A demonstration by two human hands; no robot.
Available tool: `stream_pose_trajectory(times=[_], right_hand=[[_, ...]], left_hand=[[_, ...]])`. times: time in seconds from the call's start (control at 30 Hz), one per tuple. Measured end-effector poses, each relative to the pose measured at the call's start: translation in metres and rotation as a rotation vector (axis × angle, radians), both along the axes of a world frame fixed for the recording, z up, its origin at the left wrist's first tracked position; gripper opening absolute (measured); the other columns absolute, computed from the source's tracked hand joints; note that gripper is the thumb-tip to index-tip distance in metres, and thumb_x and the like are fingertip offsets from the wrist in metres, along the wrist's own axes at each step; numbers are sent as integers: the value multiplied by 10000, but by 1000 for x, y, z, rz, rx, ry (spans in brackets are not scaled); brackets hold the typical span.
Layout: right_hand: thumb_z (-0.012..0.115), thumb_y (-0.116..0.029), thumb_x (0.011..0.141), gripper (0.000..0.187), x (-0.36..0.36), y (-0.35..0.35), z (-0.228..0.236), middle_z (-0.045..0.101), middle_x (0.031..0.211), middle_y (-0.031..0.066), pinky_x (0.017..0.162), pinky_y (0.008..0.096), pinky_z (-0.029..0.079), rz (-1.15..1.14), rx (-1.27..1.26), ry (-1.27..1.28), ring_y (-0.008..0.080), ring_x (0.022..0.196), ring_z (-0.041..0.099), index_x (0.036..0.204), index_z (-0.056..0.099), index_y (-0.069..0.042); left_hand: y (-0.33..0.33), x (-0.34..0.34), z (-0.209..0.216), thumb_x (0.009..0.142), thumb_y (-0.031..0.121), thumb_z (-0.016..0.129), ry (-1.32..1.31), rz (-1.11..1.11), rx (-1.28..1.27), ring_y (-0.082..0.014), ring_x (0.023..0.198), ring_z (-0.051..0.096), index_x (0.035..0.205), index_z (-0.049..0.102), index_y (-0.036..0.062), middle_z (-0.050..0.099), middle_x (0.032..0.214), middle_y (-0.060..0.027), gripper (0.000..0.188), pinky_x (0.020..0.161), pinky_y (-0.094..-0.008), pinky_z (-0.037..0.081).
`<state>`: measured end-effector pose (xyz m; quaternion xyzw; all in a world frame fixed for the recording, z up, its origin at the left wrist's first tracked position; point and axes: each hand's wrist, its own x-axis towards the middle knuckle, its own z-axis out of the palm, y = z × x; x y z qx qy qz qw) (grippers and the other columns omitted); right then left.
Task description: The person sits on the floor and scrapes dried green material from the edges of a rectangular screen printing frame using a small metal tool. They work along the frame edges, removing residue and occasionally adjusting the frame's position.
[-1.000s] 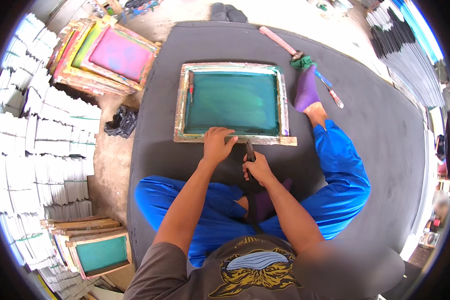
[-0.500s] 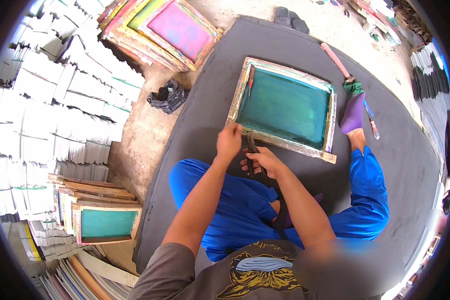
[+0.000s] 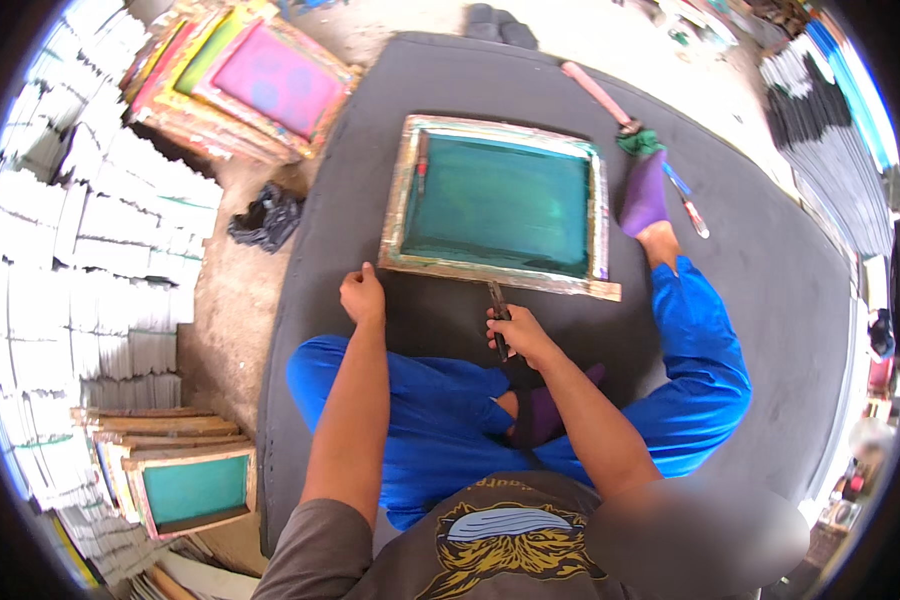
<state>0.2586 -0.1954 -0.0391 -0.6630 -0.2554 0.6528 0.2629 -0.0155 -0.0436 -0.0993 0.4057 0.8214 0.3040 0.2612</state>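
A wooden-framed printing screen [image 3: 490, 274] with a green mesh lies flat on the dark padded mat in front of me. My right hand [image 3: 520, 335] is wrapped round dark-handled pliers [image 3: 498, 310], their jaws pointing at the frame's near edge. Whether the jaws touch the wood, I cannot tell. Just off the frame's near left corner, my left hand [image 3: 363, 293] is closed, thumb upward; anything inside it is hidden. A slim tool with a red part [image 3: 422, 172] rests along the screen's left inner side.
Beyond my purple-socked foot [image 3: 645, 195] lie a pink-handled hammer [image 3: 595, 92], a green cloth [image 3: 638, 142] and a blue tool [image 3: 677, 185]. Leftward are stacked screens [image 3: 270, 85], more frames [image 3: 195, 490], a black plastic bag [image 3: 267, 217] and white paper piles [image 3: 120, 240].
My left hand has moved left, away from the frame's near edge. The pliers in my right hand sit farther right along that edge. The whole view has shifted to the right.
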Motion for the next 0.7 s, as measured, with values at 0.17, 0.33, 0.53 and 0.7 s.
stream_pose_trajectory(times=[0.17, 0.33, 0.53, 0.7], right_hand=[[663, -150, 976, 230, 45, -25, 2, 663, 816, 52, 501, 349, 480, -156, -7, -199, 167, 665, 673, 1173, 623, -39], [661, -158, 984, 205, 66, -29, 16, 644, 811, 74, 487, 376, 485, -253, -93, -57, 197, 653, 668, 1137, 612, -31], [637, -192, 1009, 217, 84, -25, 8, 684, 896, 108, 542, 433, 546, -172, -165, -31, 220, 705, 706, 1177, 584, -67], [643, -186, 998, 238, 83, -13, 25, 683, 893, 113, 565, 446, 574, -95, -200, -31, 219, 697, 704, 1184, 586, -48]], left_hand=[[-23, 49, 39, 952, 325, 744, 214, -259, 242, -370, 1059, 653, 1188, 722, 71, 684, 1148, -148, 348, 918, -479, 522], [-36, 71, 45, 910, 314, 781, 499, -569, 418, -358, 1189, 561, 1212, 719, 155, 643, 1238, -105, 346, 997, -521, 465], [-58, 129, 53, 856, 319, 826, 395, -1121, 601, -348, 1267, 549, 1231, 724, 133, 649, 1302, -81, 431, 1079, -501, 418], [-75, 168, 44, 835, 278, 847, 285, -1156, 566, -342, 1295, 538, 1247, 718, 128, 645, 1328, -87, 457, 1102, -517, 402]])
